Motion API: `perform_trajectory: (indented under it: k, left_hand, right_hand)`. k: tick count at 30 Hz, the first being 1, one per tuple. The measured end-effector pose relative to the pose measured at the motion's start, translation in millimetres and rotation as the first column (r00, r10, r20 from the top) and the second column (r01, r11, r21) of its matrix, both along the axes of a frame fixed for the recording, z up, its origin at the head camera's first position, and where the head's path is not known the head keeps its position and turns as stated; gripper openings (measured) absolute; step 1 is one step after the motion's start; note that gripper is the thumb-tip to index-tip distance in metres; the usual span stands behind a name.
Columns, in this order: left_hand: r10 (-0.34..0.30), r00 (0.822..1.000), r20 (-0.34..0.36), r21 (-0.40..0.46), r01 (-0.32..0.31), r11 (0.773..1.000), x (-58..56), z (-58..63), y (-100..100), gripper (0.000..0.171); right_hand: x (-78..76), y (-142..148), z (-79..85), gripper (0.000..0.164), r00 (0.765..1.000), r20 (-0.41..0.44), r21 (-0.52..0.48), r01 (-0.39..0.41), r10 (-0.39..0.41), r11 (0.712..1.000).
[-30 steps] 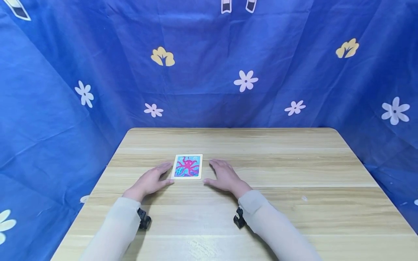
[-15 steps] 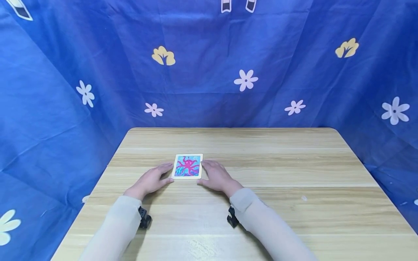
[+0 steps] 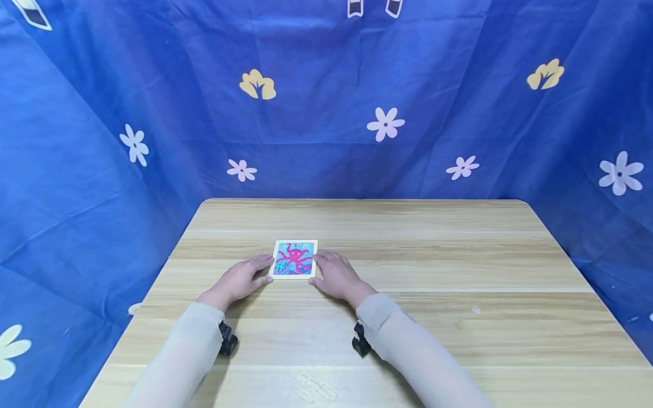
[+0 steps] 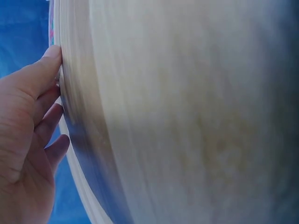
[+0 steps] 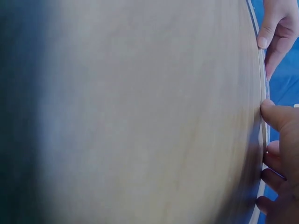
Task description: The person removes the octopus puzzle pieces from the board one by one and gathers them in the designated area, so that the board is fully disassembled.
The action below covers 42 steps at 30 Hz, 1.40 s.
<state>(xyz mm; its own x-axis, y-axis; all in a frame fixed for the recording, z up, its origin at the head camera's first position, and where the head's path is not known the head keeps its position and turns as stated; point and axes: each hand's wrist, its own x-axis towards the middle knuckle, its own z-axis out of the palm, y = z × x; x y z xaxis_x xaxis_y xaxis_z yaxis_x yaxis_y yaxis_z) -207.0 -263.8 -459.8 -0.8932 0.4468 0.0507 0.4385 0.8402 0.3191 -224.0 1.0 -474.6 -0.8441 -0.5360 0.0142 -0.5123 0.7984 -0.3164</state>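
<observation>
A square picture card (image 3: 294, 259) with a pale border and a pink octopus on blue lies flat on the wooden table. My left hand (image 3: 238, 281) is at its left side, with the thumb and fingertips against the edge. From the opposite side, my right hand (image 3: 338, 276) touches the right edge in the same way. The fingers of both hands are gently bent and spread apart from the thumbs. In the left wrist view, the left thumb (image 4: 52, 53) is low by the tabletop, and only a sliver of the card shows. The right wrist view has both hands near the table surface.
Pale wood grain covers the table (image 3: 433, 340), whose far edge meets a blue cloth (image 3: 316, 153) with white flowers and yellow trees. The cloth also hangs along both sides. A small whitish mark (image 3: 476, 310) is on the tabletop at right.
My right hand has moved left, from apart from the card to touching its right edge. My left fingertips have come slightly closer to the left edge. The card stays in place.
</observation>
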Motion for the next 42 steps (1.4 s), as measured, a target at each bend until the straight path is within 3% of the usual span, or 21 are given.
perform_trajectory:
  k: [12,23,33,42]
  left_hand:
    - [-0.007,1.0,-0.023,-0.013,0.007,1.0,2.6,4.1,2,0.05]
    - [-0.031,0.998,-0.058,-0.017,0.03,0.999,7.0,5.9,15,0.051]
    - [-0.091,0.993,-0.075,-0.041,0.088,0.995,11.8,7.7,34,0.048]
    - [-0.174,0.971,-0.166,-0.021,0.173,0.985,15.9,6.9,54,0.049]
  right_hand:
    - [-0.7,-2,-0.1,0.06,1.0,-0.013,-0.011,0.017,-0.017,1.0]
    - [2.9,13,-0.6,0.059,1.0,-0.012,-0.074,0.005,-0.005,0.997]
    - [8.9,36,-2.9,0.059,1.0,-0.014,-0.084,-0.006,0.005,0.996]
    - [16.9,61,-4.2,0.058,1.0,-0.025,-0.109,0.0,-0.003,0.994]
